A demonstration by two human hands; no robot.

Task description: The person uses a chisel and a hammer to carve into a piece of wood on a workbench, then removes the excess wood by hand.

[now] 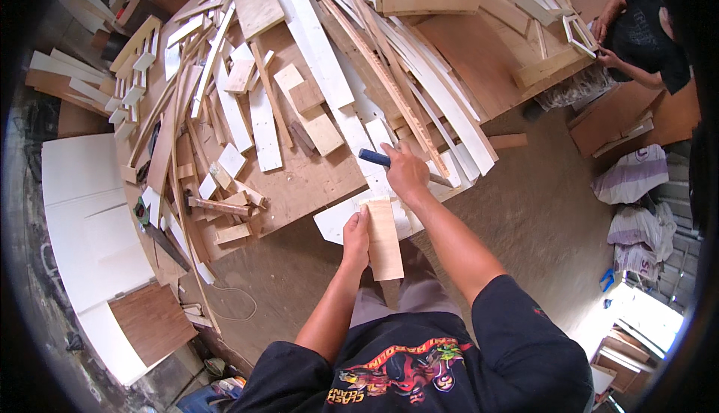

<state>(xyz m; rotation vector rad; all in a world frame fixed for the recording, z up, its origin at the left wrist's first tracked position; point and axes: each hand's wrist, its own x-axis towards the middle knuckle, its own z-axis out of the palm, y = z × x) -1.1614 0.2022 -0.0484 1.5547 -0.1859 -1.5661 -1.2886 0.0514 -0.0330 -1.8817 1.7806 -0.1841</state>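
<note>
My left hand (356,238) is closed on the left edge of a pale rectangular wooden board (386,244), thumb on its top face. The board is held at the bench's near edge, its upper end over a white board (331,222). Just above and to the right, my right hand (408,171) is wrapped round a tool with a dark blue handle (373,158). The handle sticks out to the left of the fist. A short grey part shows on the fist's other side, but I cannot make out the tool's kind.
Long white strips (322,46) and wood offcuts cover the bench (322,187). A hammer (219,205) lies among offcuts on the left. At the upper right a co-worker (648,38) handles a small wooden frame (577,35). Sacks (633,177) stand at right; white panels (93,218) at left.
</note>
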